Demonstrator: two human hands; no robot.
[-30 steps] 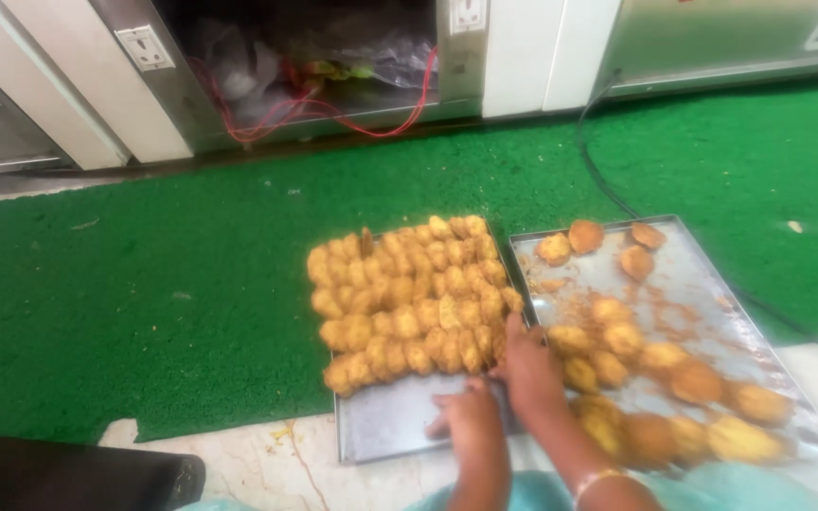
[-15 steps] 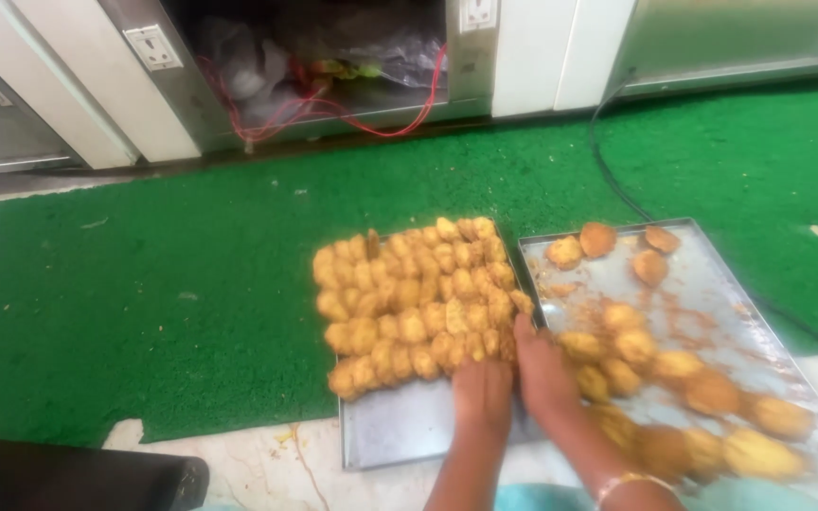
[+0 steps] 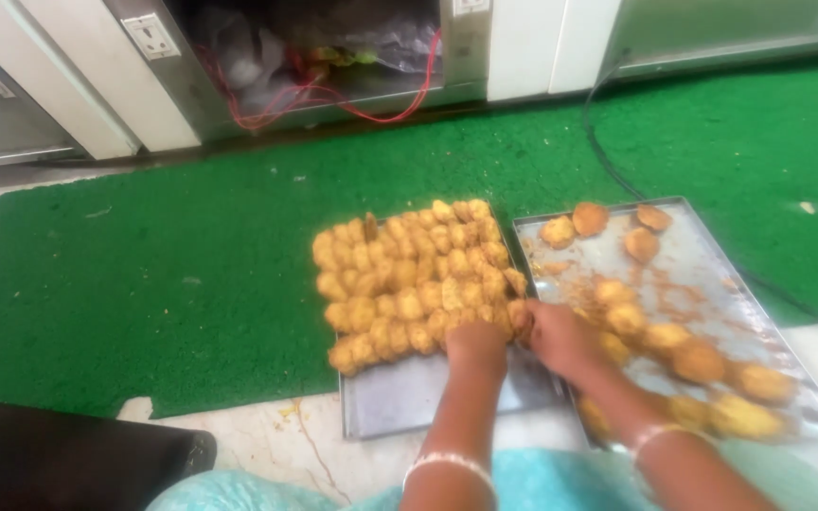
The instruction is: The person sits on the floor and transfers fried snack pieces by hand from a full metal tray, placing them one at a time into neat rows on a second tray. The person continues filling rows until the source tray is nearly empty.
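A green mat (image 3: pixel 144 274) covers most of the floor, running from a steel cabinet (image 3: pixel 333 57) at the top down to pale tiles (image 3: pixel 267 445) near the viewer. Two flat metal trays sit side by side on the mat's near edge, partly overhanging the tiles.

The right tray (image 3: pixel 702 284) is the larger-looking one. It is mostly bare and crumb-strewn, with loose round pieces (image 3: pixel 698 361) scattered along its near and far ends.

The left tray (image 3: pixel 409 402) carries a tight block of golden fried snacks (image 3: pixel 409 279), small, oblong and packed in close rows. The block fills the far part of this tray; the strip nearest the viewer is bare metal.

Both hands meet at the block's near right corner, where the two trays adjoin. The left hand (image 3: pixel 477 343) rests with its fingers curled against the last row of snacks, and whether it grips one cannot be told. The right hand (image 3: pixel 560 339) reaches across from the right tray, its fingers pinched on a snack (image 3: pixel 520 315) at the corner of the block. Each wrist wears a pale bangle (image 3: pixel 447 466).

A black cable (image 3: pixel 617 161) crosses the mat beyond the right tray. A dark object (image 3: pixel 59 459) lies at lower left, well apart from the trays.
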